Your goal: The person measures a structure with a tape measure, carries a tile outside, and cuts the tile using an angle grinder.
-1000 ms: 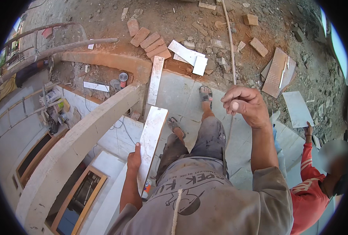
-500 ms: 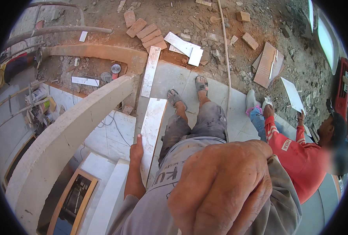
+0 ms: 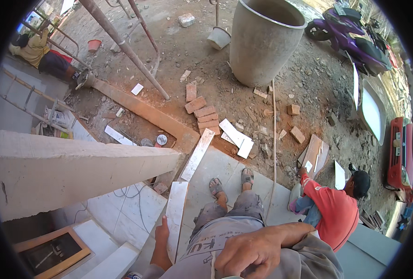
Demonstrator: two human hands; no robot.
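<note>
Low on the left, my left hand [image 3: 161, 232] grips the long edge of a narrow white tile strip [image 3: 176, 211], thumb pointing up and fingers hidden behind it. The strip stands out in front of my left side, its far end close to a second white strip [image 3: 198, 156] on the ground. Close to my chest is my right hand [image 3: 250, 253], its fingers curled in; whatever they hold, if anything, is hidden. My grey shirt [image 3: 211, 244] lies behind it.
A pale concrete beam [image 3: 85, 162] runs along my left. Bricks [image 3: 205, 114] and white tile offcuts [image 3: 234, 132] lie ahead, with a large grey bin [image 3: 262, 46] beyond. On the right, a person in red [image 3: 332, 209] crouches by brown tiles [image 3: 314, 156]. A hose [image 3: 274, 139] crosses the ground.
My view has lifted, bringing in the bin, motorcycle and a person at far left. My right hand has drawn away from the camera, lower toward my chest. My left hand still holds the strip.
</note>
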